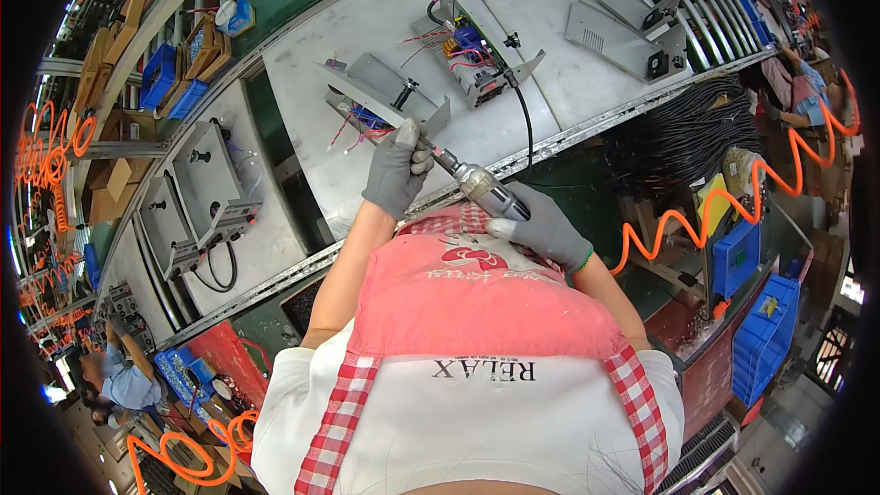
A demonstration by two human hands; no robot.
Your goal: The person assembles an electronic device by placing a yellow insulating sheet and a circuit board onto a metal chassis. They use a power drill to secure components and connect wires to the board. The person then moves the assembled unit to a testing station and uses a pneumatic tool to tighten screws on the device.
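My right hand [543,227], in a grey glove, is closed round the rear of a power screwdriver [490,191] held in front of my apron. The screwdriver's narrow nose points up and left, toward my left hand [400,170]. That hand, gloved in grey too, has its fingers curled together at the driver's tip; what they pinch is hidden. Just beyond it, a grey metal housing [376,96] with a black knob and loose coloured wires stands tilted on the workbench [312,142]. To its right sits an open unit [472,60] with a blue part, wiring and a black cable.
Two metal panels [623,37] lie at the back right. Several grey casings [213,170] rest on the left bench. Black cables [683,128] are heaped at right, near an orange coiled hose [706,229] and a blue bin [765,335]. A co-worker [133,376] is at lower left.
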